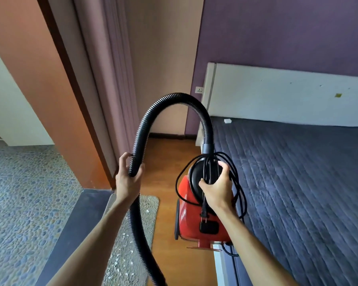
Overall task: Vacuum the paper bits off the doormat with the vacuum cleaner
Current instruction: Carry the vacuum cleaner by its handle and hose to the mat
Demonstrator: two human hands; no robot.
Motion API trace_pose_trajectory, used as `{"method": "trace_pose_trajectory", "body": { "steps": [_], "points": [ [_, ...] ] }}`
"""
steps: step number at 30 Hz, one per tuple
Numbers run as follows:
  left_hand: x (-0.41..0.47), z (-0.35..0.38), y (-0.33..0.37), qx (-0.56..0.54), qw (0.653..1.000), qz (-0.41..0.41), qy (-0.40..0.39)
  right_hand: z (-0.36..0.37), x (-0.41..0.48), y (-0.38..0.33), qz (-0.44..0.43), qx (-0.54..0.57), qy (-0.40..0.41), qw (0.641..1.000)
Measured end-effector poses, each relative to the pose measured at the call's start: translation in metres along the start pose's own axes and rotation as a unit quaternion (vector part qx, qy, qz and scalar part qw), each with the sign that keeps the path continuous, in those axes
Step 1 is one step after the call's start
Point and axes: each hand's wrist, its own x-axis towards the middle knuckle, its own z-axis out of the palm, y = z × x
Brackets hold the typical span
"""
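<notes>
A red vacuum cleaner (191,215) hangs above the wooden floor beside the bed. My right hand (217,188) grips its black top handle together with loops of the black power cord (239,182); the plug dangles by my wrist. A ribbed black hose (174,100) arches up from the cleaner's top and comes down on the left. My left hand (127,178) grips that hose, which runs on past my forearm and out of view at the bottom. The grey doormat (147,219) lies on the floor below, strewn with several white paper bits (123,236).
A bed with a dark quilted cover (298,182) and white headboard fills the right. A wall socket (199,90) sits left of the headboard. A pink curtain (112,79) and door frame stand left, with a dark threshold (81,213) and pebbled floor beyond.
</notes>
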Motion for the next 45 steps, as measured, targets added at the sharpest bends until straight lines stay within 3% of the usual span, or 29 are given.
{"method": "trace_pose_trajectory", "body": {
  "steps": [22,31,45],
  "points": [
    [0.170,0.117,0.004,0.005,1.000,-0.028,0.005,0.052,0.218,0.000,-0.022,0.008,-0.029,0.999],
    [0.254,0.200,-0.002,0.026,0.996,-0.064,0.054,0.082,0.340,0.012,-0.027,0.037,-0.082,0.996],
    [0.343,0.246,-0.023,0.041,0.990,-0.083,0.104,0.148,0.464,0.019,-0.051,0.025,-0.138,0.989]
  ]
}}
